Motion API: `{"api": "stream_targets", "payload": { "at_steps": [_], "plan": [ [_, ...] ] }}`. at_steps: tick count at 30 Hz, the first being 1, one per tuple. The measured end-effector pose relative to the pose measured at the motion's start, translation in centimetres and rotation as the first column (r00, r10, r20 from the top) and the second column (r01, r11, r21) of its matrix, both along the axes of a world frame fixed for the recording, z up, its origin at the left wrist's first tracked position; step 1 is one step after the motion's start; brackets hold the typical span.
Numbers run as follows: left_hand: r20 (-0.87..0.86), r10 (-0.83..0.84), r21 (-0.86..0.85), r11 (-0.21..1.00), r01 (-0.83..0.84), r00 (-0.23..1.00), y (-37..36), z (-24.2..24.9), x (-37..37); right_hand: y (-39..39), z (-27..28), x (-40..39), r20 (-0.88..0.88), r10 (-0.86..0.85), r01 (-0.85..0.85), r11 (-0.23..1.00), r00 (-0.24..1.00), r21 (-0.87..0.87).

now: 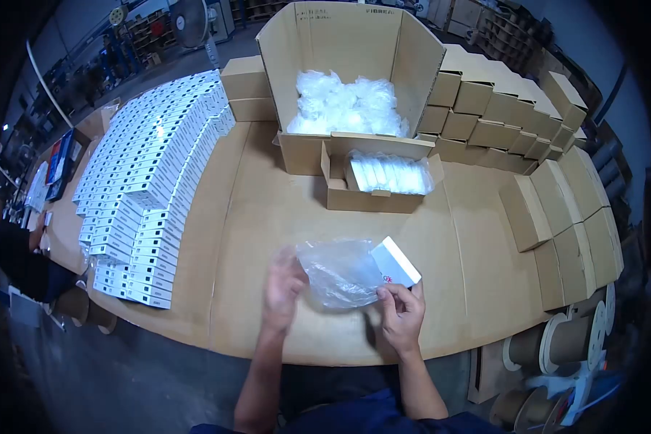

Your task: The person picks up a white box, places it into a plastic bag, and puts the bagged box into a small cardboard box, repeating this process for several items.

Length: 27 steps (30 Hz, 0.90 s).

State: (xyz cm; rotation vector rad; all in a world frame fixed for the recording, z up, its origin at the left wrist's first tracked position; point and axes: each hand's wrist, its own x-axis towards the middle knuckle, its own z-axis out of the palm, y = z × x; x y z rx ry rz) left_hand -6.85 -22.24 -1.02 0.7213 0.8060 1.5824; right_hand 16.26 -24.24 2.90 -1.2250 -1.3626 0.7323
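Near the table's front edge, my right hand (pixel 401 315) pinches a small white box (pixel 396 262) with a red mark, together with the right end of a clear plastic bag (pixel 340 273). The box lies at the bag's right end; how much of it is inside the bag is unclear. My left hand (pixel 285 288) is at the bag's left end, blurred by motion, and whether its fingers grip the plastic cannot be made out. Beyond the hands, an open small carton (pixel 369 202) holds a row of white boxes wrapped in plastic (pixel 390 173).
A large open carton (pixel 340 36) at the back holds crumpled clear bags (pixel 347 105). Stacked white boxes (pixel 148 173) fill the left side. Brown cartons (pixel 495 108) stand along the right. A person (pixel 25 249) is at the far left; cable spools (pixel 571 340) sit lower right.
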Motion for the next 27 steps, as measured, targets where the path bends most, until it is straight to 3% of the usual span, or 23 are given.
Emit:
{"api": "stream_targets", "payload": {
  "at_steps": [2, 3, 6, 7, 10, 13, 15, 18, 23, 27],
  "plan": [
    [-0.104, -0.119, -0.001, 0.993, 0.120, 0.987, -1.1, 0.8, 1.7, -0.1, -0.5, -0.6, -0.029, -0.020, 0.019, 1.000, 0.999, -0.013],
    [-0.153, -0.175, -0.005, 0.984, 0.176, 0.973, -1.5, 1.4, 2.3, -0.1, 0.0, -0.8, 0.078, -0.006, 0.003, 1.000, 0.997, 0.030],
    [-0.291, -0.211, -0.128, 0.975, 0.181, 0.933, -1.0, 3.1, 2.7, -0.4, -0.6, -1.1, 0.048, 0.057, -0.060, 0.997, 0.997, 0.046],
    [-0.321, -0.137, -0.085, 0.990, 0.116, 0.937, -0.9, 3.8, 3.1, -0.4, 1.0, -1.8, -0.062, 0.047, -0.042, 0.995, 0.997, 0.085],
    [-0.502, -0.055, -0.022, 0.998, 0.051, 0.863, -1.6, 4.7, 3.0, 1.2, 0.8, 1.3, 0.053, -0.026, 0.022, 0.997, 0.998, 0.072],
    [-0.660, -0.086, 0.015, 0.992, 0.127, 0.746, -2.0, 3.7, 2.4, 3.0, 2.4, 3.2, -0.249, -0.012, 0.022, 0.999, 0.969, 0.034],
    [-0.673, -0.100, 0.029, 0.987, 0.161, 0.733, -2.2, 4.2, 2.7, 3.9, 6.8, 2.8, -0.372, 0.105, -0.047, 0.986, 0.922, 0.162],
    [-0.684, -0.135, 0.027, 0.977, 0.209, 0.717, -2.3, 4.9, 2.9, 5.5, 7.9, 4.2, -0.030, 0.254, -0.225, 0.901, 0.967, 0.370],
    [-0.719, -0.163, 0.002, 0.972, 0.236, 0.675, -2.6, 5.9, 2.7, 7.0, 9.7, 3.4, 0.016, 0.576, -0.537, 0.750, 0.817, 0.387],
    [-0.705, -0.175, 0.000, 0.969, 0.247, 0.687, -2.6, 6.3, 2.4, 7.6, 9.7, 3.6, 0.080, 0.614, -0.592, 0.707, 0.785, 0.386]
  ]
}}
